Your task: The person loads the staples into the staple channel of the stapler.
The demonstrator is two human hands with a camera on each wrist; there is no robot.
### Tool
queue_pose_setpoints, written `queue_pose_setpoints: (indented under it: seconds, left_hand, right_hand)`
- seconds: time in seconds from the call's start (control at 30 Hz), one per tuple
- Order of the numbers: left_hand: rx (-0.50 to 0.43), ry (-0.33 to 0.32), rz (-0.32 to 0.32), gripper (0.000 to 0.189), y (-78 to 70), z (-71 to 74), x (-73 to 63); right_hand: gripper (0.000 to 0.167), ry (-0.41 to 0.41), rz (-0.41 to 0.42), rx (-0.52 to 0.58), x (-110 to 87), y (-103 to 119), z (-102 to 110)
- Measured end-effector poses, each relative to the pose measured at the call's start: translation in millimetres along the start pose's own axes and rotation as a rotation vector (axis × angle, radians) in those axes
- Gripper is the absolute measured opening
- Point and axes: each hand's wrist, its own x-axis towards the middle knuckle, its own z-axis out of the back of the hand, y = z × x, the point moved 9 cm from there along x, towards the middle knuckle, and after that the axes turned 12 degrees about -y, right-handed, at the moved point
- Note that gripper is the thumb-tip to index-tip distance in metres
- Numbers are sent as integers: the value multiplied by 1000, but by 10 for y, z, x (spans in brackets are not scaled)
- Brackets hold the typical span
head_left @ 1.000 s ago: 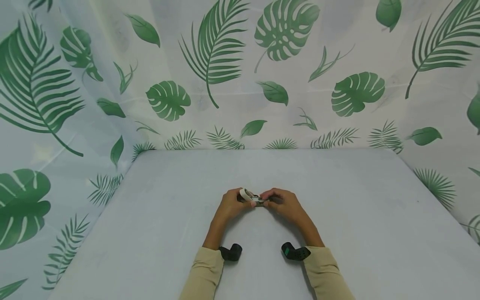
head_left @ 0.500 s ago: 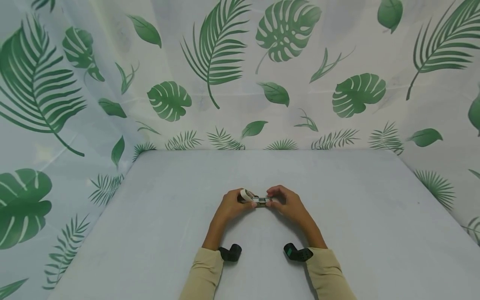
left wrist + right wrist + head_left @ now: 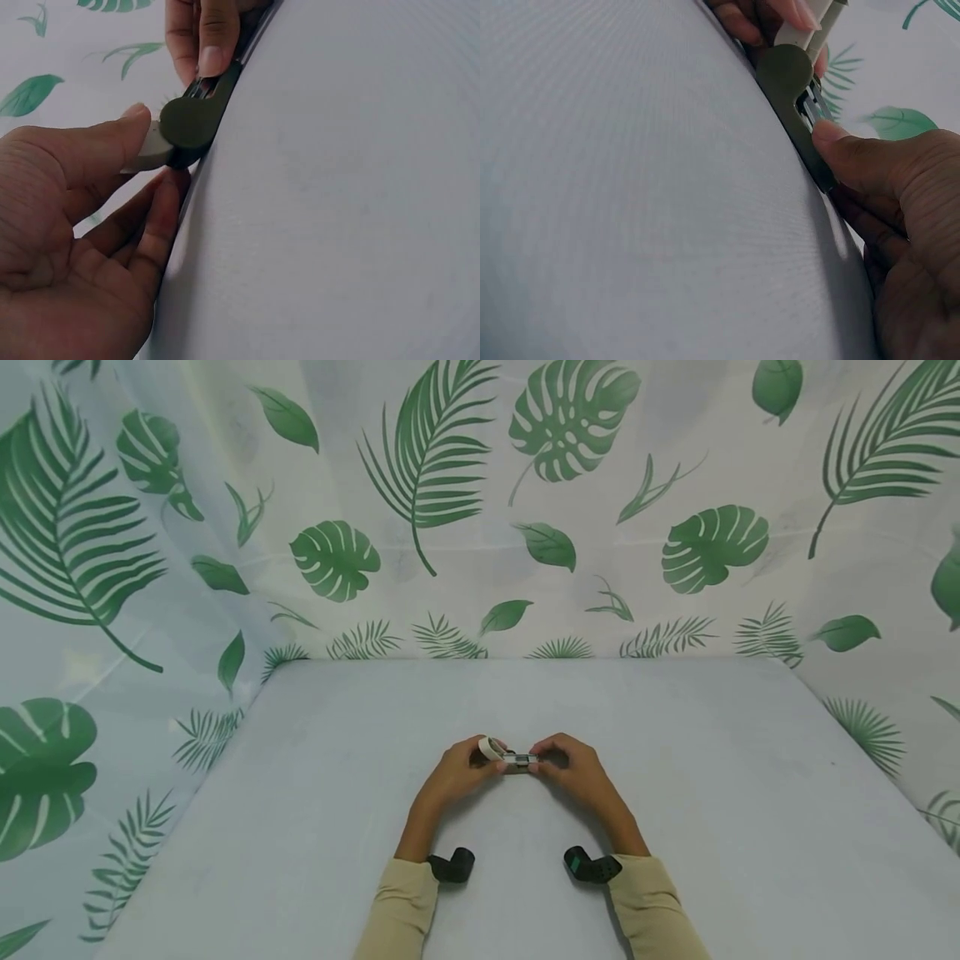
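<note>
Held between both hands just above the white table is a small stapler (image 3: 519, 761) with its top swung up. Its dark green body (image 3: 193, 120) has a round hinge end, and the cream cover (image 3: 491, 748) stands raised at the left. A silver metal track (image 3: 814, 106) lies exposed along the body. My left hand (image 3: 456, 772) grips the hinge end, thumb against the cream cover and fingertips beneath. At the other end my right hand (image 3: 581, 768) pinches the stapler, thumb by the track and fingers under the body.
The white tabletop (image 3: 360, 827) extends around the hands. Leaf-printed cloth (image 3: 465, 485) hangs behind the table and along both sides. Black wrist cameras (image 3: 592, 864) sit at the cuffs of the beige sleeves (image 3: 651, 902).
The right fingers, over the track at first, drew back to the right and uncovered it, then came in at its right end. The left wrist shifted slightly left, its hold kept.
</note>
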Motion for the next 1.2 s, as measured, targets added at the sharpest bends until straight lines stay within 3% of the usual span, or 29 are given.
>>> queue_pose_setpoints:
  seconds: [0.3, 0.6, 0.73, 0.97, 1.2]
  left_hand:
    - [-59, -4, 19, 26, 29, -5, -12]
    - [-35, -91, -15, 26, -36, 18, 24]
    - [53, -142, -54, 26, -107, 31, 46]
    - [286, -209, -148, 18, -305, -14, 71]
    - [440, -202, -128, 18, -418, -90, 93]
  right_hand:
    - [21, -19, -9, -28, -6, -23, -6]
    - [22, -40, -15, -21, 17, -6, 9]
    - [21, -52, -19, -25, 18, -8, 10]
    - [21, -64, 0, -36, 13, 12, 17]
    - [22, -66, -8, -35, 6, 16, 23]
